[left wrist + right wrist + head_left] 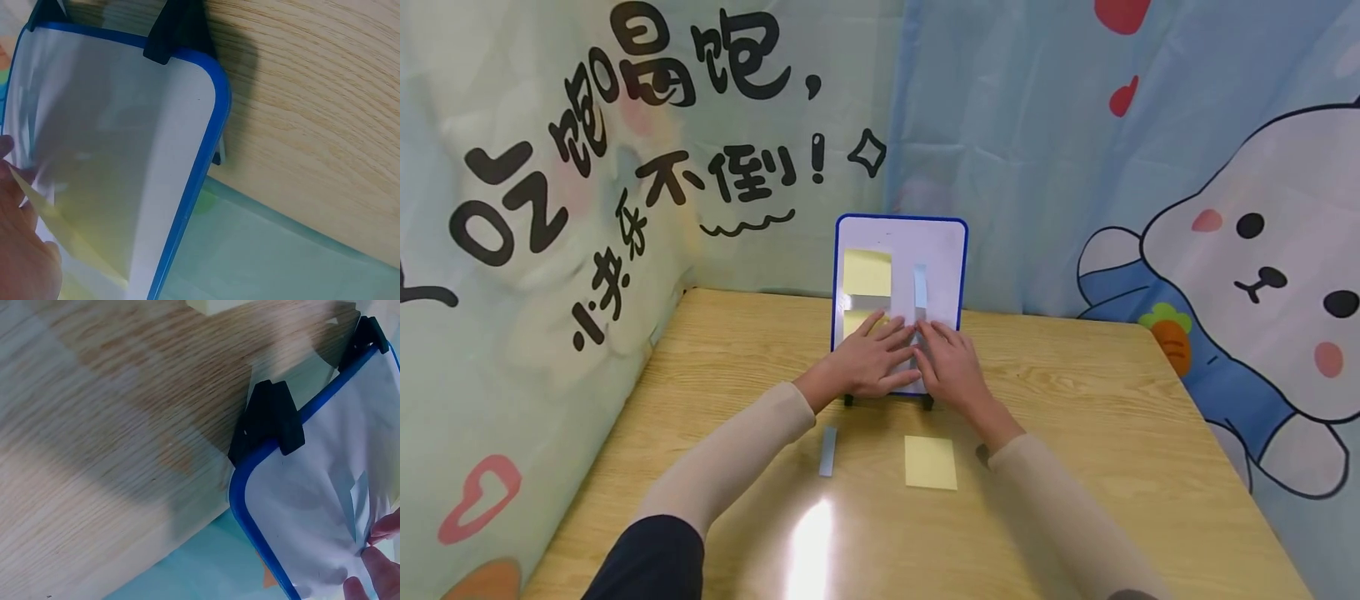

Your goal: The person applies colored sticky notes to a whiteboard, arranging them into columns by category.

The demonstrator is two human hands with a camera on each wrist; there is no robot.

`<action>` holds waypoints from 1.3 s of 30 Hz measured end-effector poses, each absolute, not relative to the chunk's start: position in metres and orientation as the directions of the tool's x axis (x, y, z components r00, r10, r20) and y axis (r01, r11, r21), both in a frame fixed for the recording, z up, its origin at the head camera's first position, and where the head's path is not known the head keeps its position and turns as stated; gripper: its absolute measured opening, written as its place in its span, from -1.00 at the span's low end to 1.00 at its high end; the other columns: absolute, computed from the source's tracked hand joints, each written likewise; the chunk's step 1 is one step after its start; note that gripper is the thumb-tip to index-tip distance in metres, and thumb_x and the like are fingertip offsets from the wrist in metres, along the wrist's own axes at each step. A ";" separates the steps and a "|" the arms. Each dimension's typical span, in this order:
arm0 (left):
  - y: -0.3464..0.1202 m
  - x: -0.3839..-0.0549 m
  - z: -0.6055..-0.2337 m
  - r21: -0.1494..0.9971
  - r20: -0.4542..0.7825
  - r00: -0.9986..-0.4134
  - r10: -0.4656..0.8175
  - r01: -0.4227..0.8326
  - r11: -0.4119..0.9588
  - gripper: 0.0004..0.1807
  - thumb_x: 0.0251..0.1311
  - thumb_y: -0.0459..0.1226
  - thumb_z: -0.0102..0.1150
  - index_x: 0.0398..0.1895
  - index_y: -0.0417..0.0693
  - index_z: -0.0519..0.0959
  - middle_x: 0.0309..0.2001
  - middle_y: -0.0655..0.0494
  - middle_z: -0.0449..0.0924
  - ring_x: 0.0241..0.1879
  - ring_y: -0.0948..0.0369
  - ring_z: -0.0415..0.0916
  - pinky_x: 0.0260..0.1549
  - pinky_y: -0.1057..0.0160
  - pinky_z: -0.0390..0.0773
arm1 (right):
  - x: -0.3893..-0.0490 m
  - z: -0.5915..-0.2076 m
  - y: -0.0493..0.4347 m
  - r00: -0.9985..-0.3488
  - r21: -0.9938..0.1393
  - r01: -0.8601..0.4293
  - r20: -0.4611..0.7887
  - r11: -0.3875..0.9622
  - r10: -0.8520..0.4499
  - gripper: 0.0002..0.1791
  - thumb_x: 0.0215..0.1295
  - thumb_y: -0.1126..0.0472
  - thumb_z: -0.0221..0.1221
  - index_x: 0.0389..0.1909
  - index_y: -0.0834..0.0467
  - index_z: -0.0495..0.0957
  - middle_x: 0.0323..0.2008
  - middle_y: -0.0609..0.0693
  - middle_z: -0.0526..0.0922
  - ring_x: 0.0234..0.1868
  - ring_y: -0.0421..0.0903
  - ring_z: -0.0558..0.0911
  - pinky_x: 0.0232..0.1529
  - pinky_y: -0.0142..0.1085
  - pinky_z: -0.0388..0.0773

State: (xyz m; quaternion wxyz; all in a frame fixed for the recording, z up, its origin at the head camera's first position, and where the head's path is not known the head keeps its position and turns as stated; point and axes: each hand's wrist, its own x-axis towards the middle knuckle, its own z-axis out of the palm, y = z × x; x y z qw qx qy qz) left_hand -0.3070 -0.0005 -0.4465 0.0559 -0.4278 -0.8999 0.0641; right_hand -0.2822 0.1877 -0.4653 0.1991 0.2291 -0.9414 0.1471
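A small blue-framed whiteboard stands upright on the table with yellow sticky notes and pale blue paper strips on it. My left hand reaches across its lower part, fingers spread, over the lower yellow note. Close beside it, my right hand touches the board with extended fingers. A lower blue strip runs along the board, with fingertips at one end. Above the hands is another blue strip; the upper yellow note is left of it. In the left wrist view a yellow note tilts off the board.
On the wooden table in front of the board lie a loose blue strip and a yellow sticky note pad. Black clip feet hold the board's lower edge. Printed curtains hang behind and on the left.
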 end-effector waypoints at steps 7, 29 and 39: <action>-0.001 -0.304 -0.442 -0.155 0.055 -0.632 0.773 0.759 0.632 -0.28 0.27 0.29 -0.65 0.39 0.27 0.14 0.47 0.18 -0.11 0.46 0.12 -0.23 0.38 -0.09 -0.28 | -0.279 -0.467 0.188 -0.843 -0.170 -0.435 0.421 0.884 -0.334 -0.44 0.36 0.00 -0.04 0.27 0.23 0.27 0.19 0.11 0.46 0.30 0.07 0.29 0.25 0.05 0.16; -0.002 -0.305 -0.443 -0.174 0.039 -0.633 0.773 0.757 0.629 -0.19 0.22 0.34 -0.69 0.44 0.17 -0.01 0.47 0.19 -0.12 0.47 0.15 -0.27 0.36 -0.12 -0.36 | -0.270 -0.479 0.189 -0.850 -0.187 -0.449 0.390 0.874 -0.354 -0.44 0.34 0.00 -0.01 0.27 0.20 0.28 0.16 0.12 0.49 0.30 0.08 0.29 0.27 0.08 0.13; -0.002 -0.303 -0.448 -0.194 0.025 -0.624 0.781 0.763 0.616 -0.20 0.22 0.35 -0.69 0.43 0.21 0.03 0.47 0.19 -0.11 0.47 0.14 -0.28 0.36 -0.14 -0.35 | -0.267 -0.483 0.190 -0.847 -0.146 -0.448 0.387 0.882 -0.366 -0.44 0.37 -0.05 -0.07 0.26 0.18 0.30 0.17 0.10 0.49 0.30 0.08 0.29 0.28 0.08 0.13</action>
